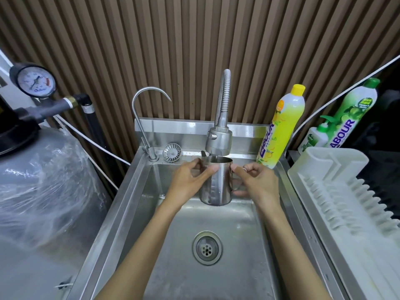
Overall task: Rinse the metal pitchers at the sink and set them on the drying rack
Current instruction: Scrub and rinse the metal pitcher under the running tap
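Head view, looking down: the steel sink (138,191) fills most of the shot, with the white drying rack (337,191) on the bench just to its right. The flexible spray faucet (219,138) hangs over the back of the basin. The metal pitcher (216,187) is upright directly under its head and looks to be held up off the sink floor.

Left hand (188,178) wraps the body, thumb across the front near the rim. Right hand (257,180) is curled in at the handle side, thumb up by the rim. Can't tell if water's actually running.

My guess on handling: it's thin stainless, so stiff and light when empty but heavier once it fills, and wet polished steel gets slippery. I'd carry it by the handle with the other hand steadying the wall, and tip it out before heading to the rack.
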### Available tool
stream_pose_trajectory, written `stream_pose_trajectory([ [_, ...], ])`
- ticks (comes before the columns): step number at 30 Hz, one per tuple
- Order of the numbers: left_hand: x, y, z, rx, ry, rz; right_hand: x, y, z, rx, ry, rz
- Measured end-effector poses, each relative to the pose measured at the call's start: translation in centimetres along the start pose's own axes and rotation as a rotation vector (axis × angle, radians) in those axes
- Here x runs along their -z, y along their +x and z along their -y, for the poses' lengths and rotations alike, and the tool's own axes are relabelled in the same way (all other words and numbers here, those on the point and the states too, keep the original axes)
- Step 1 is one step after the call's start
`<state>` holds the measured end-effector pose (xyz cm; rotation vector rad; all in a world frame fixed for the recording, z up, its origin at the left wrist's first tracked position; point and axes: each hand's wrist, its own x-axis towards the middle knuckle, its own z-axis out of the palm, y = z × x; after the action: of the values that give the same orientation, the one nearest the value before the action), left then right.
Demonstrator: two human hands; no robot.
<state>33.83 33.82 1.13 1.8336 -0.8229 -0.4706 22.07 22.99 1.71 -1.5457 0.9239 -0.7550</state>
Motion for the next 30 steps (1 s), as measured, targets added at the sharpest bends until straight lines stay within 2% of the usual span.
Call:
stream_pose_trajectory([
  [3,-0.5,-0.2,0.8,0.059,-0.27,0.138,0.8,0.0,1.2,0.116,-0.22,-0.053],
  [7,-1.4,0.2,1.1,0.024,-0.445,0.167,1.5,0.1,2.1,0.296,-0.404,-0.101],
  [9,-2.0,0.4,0.8,-0.015,-0.501,0.11,1.6,0.5,2.1,0.329,-0.31,-0.06],
  [13,-3.7,0.5,0.7,-0.072,-0.586,-0.12,1.1,2.4,0.8,0.25,0.057,0.105],
  [16,-3.8,0.3,0.8,-0.151,-0.525,-0.235,0.0,3.3,-0.3,0.176,0.298,0.204],
  [19,-2.6,0.0,1.0,-0.216,-0.361,-0.276,-1.1,3.3,-1.6,0.025,0.586,0.303],
  [21,-1.8,-0.2,0.9,-0.247,-0.222,-0.285,-1.5,2.9,-2.3,-0.028,0.654,0.367],
  [25,-0.4,-0.2,0.3,-0.258,0.017,-0.303,-2.3,1.6,-3.2,-0.069,0.624,0.351],
  [30,0.7,0.7,0.0,-0.059,-0.029,-0.172,-1.9,0.7,-2.9,-0.055,0.411,0.2],
])
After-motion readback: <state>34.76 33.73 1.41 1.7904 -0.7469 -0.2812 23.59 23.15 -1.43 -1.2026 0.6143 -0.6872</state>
